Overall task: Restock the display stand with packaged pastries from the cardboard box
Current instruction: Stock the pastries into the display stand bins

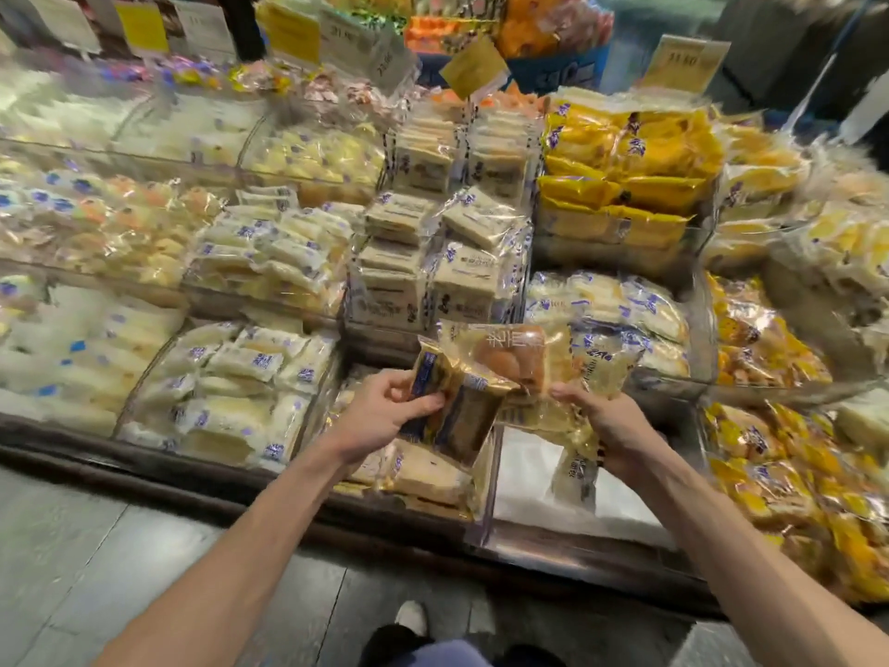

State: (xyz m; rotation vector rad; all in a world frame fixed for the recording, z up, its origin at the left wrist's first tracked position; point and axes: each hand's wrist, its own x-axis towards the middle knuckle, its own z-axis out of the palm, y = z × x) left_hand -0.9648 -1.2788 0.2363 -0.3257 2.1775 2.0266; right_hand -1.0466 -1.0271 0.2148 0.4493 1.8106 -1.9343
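Note:
My left hand [385,409] grips several dark brown packaged pastries [454,416] in clear and blue wrappers. My right hand [608,428] holds a bunch of clear-wrapped pastries [514,361], one a golden-brown bun, with another pack hanging below the hand [575,474]. Both hands hover over the front middle bins of the display stand [486,517]. The bin under my right hand shows a white bottom [529,469]; the one under my left holds a few pale packs [423,474]. No cardboard box is in view.
Clear-walled bins full of wrapped pastries fill the tiered stand: white packs at left [226,392], stacked square packs in the middle [433,262], yellow packs at back right [625,170], orange ones at right [793,479]. Price signs [685,60] stand behind. Grey floor and my shoe [411,618] lie below.

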